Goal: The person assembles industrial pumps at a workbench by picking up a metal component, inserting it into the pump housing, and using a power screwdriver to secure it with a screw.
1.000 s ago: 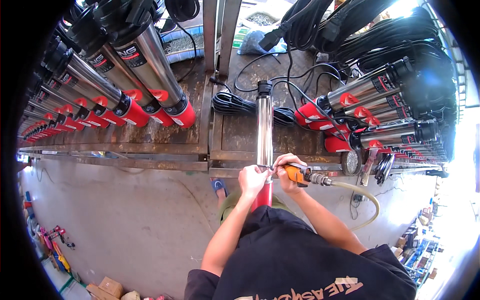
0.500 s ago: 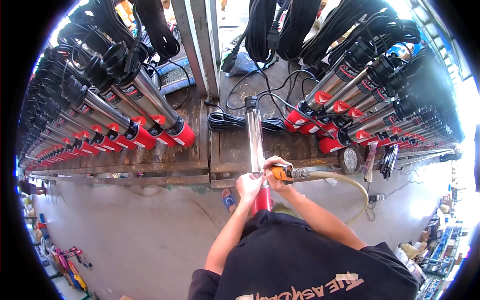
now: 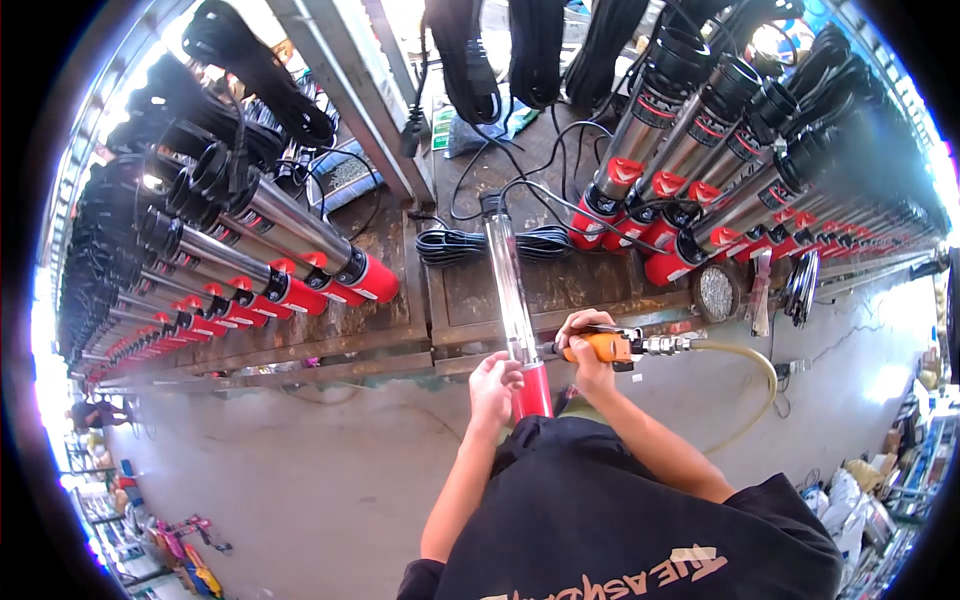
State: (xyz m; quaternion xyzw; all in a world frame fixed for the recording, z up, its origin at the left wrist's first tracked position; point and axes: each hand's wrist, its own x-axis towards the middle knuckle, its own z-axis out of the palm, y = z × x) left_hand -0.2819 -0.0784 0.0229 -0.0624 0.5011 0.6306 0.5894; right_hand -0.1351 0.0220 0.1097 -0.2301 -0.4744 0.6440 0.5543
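A slim submersible pump (image 3: 511, 285), with a shiny steel tube, black top and red lower end (image 3: 532, 393), lies over the bench edge and points toward my body. My right hand (image 3: 590, 355) grips an orange air screwdriver (image 3: 606, 347) from the right; its tip points left at the joint above the red end. Beside that joint, on the left, my left hand (image 3: 493, 392) has its fingers curled and pinched together. Whatever sits between those fingertips is too small to make out. A coiled black cable (image 3: 447, 246) lies under the tube.
Rows of similar pumps stand at left (image 3: 300, 215) and right (image 3: 640, 125), with bundled black cables hanging behind. A metal post (image 3: 350, 95) rises from the bench (image 3: 465, 310). On the right are a round dish of small parts (image 3: 716, 292) and the tool's yellowish hose (image 3: 768, 375).
The screwdriver has swung out to the right, and more of its body shows. My left hand has drawn slightly back from the joint. The whole view has tilted a little.
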